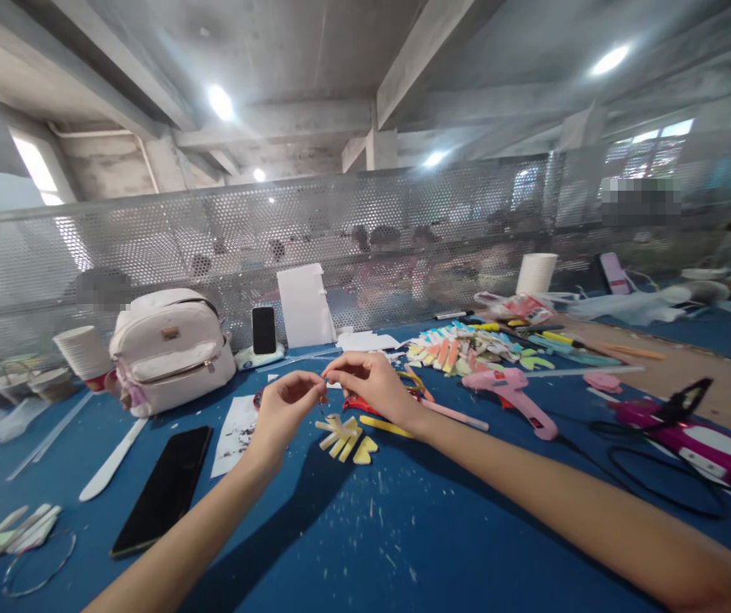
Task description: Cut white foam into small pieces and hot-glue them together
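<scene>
My left hand [283, 413] and my right hand [374, 387] meet above the middle of the blue table, thumbs and forefingers pinched close together. Something thin and dark shows at the left fingertips, too small to name. Just below the hands is a cluster of yellow and cream cut strips [345, 438], one end heart-shaped; whether it hangs from the fingers or lies on the table I cannot tell. Behind my right hand sits a red tool [357, 403], partly hidden. A white sheet with dark specks [232, 436] lies left of my left hand.
Left are a black phone [164, 489], white knife-shaped stick [113, 460], scissors [26, 528] and pale backpack [170, 353]. Right are a pink glue gun [511, 396], its cord, a magenta device [700, 443] and a pile of coloured cut pieces [460, 347]. A perforated metal screen [243, 230] stands behind.
</scene>
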A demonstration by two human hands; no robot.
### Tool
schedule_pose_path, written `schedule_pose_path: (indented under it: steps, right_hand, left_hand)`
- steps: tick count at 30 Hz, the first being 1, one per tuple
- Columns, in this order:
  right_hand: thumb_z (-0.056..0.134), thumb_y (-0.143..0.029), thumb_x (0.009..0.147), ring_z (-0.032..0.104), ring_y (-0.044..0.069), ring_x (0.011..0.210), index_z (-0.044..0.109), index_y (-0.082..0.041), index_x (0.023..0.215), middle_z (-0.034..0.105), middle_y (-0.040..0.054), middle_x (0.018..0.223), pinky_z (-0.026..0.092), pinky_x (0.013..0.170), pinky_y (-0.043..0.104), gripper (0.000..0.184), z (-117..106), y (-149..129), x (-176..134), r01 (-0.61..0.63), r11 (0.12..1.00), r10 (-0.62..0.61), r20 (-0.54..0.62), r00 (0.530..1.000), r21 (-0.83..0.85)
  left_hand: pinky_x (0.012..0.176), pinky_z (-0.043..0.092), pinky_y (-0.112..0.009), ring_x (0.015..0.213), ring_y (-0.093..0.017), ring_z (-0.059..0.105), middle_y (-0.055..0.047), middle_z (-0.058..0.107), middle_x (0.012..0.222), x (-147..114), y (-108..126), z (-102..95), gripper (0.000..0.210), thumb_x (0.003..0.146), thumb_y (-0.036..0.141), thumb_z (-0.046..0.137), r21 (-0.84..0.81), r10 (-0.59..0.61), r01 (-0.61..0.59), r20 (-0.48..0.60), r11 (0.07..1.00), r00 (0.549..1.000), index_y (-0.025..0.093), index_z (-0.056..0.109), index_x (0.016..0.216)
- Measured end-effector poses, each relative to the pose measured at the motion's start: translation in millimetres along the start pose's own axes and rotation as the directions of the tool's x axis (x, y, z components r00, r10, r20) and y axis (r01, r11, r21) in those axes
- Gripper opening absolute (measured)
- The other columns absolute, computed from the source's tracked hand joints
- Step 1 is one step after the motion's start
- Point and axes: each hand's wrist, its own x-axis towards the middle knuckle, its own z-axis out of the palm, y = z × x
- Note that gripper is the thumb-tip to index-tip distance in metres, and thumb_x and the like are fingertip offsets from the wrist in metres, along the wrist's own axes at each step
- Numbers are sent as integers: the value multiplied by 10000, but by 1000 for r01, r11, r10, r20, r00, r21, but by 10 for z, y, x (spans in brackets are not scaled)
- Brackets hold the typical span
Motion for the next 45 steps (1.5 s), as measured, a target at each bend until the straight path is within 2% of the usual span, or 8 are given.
schedule_pose_path:
  steps: [11,16,25,34,38,42,45]
  right_hand:
    - [704,-348,820,519,99,505,732,-172,817,654,-3,665,438,522,218,178,3,-33,-3,-1,1000,1,-18,1000,1]
    - [696,-316,831,521,96,514,722,-172,793,652,-1,687,434,522,213,152,21,-16,-20,13,1000,-14,-14,1000,-16]
    - [697,-304,820,531,97,518,734,-171,797,646,5,716,439,501,211,141,25,-4,-35,13,1000,-14,-15,1000,-25]
    - [647,-238,833,586,108,586,763,-177,869,695,24,784,486,593,227,136,-8,52,9,36,999,-36,2,999,2]
    - [630,-229,850,615,115,613,732,-179,1011,723,38,848,512,626,242,197,-18,57,24,18,999,-18,13,1000,27]
    - [638,-211,843,638,121,620,601,-202,1251,722,17,832,534,656,256,409,-13,51,16,-10,998,9,19,1000,60]
    - [673,-211,821,657,131,629,566,-208,1254,728,7,811,542,680,268,446,-8,43,7,-53,995,50,33,998,81]
  left_hand:
    - [651,484,-242,641,-132,608,-4,671,689,5,-10,1,250,668,383,791,-2,-18,18,-5,1000,1000,163,694,739]
    - [655,502,-252,640,-137,617,-5,685,702,5,-6,6,312,625,395,824,-10,-23,24,20,1000,1000,163,690,786]
    - [678,482,-235,668,-130,603,-10,674,715,35,-42,-39,301,659,423,812,-5,-29,29,32,1000,999,155,704,744]
    - [681,460,-199,684,-112,593,-5,660,703,31,-38,-38,321,640,430,810,-57,-65,63,-36,996,997,148,685,730]
    - [658,453,-193,680,-106,594,-8,657,727,51,-66,-70,383,610,479,810,-101,-94,85,-92,991,991,149,666,742]
    - [644,452,-197,655,-101,584,-8,648,718,61,-82,-79,400,604,487,804,-98,-96,86,-109,991,989,145,655,749]
    - [646,461,-210,644,-111,586,-7,640,680,47,-73,-65,368,634,469,786,-49,-70,66,-85,997,994,142,655,744]
